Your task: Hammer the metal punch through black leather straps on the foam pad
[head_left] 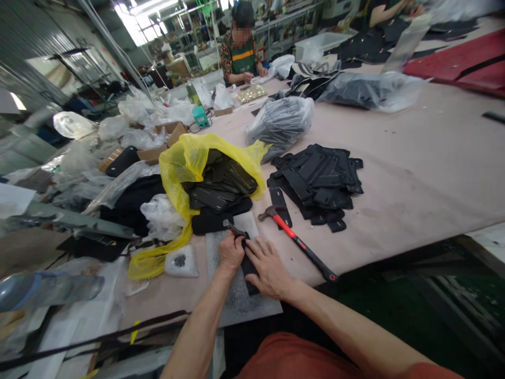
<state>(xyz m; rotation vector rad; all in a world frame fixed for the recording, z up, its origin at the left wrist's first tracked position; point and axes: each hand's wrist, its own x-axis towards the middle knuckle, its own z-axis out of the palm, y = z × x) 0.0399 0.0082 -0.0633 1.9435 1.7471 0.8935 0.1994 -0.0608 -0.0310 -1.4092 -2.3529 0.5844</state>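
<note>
My left hand [231, 253] is closed around a short metal rod that looks like a punch [235, 230], tilted over a black piece [250, 273]. That piece is a flat strip lying on a grey-white board [223, 295]. My right hand [270, 267] lies on the strip, its fingers stretched out and pressing it down. Fingers hide part of the strip and the tool's lower end. To the right, a claw hammer [295, 239] with a red and black handle rests on the table, its head beside a single black strip [278, 197].
Beyond my hands are a pile of black strips [319, 176] and a yellow bag [177, 163] holding more. A white dish [173, 268] with small dark bits stands at the left. Farther back lie a filled clear bag [280, 121] and a co-worker [240, 50] sits across the table.
</note>
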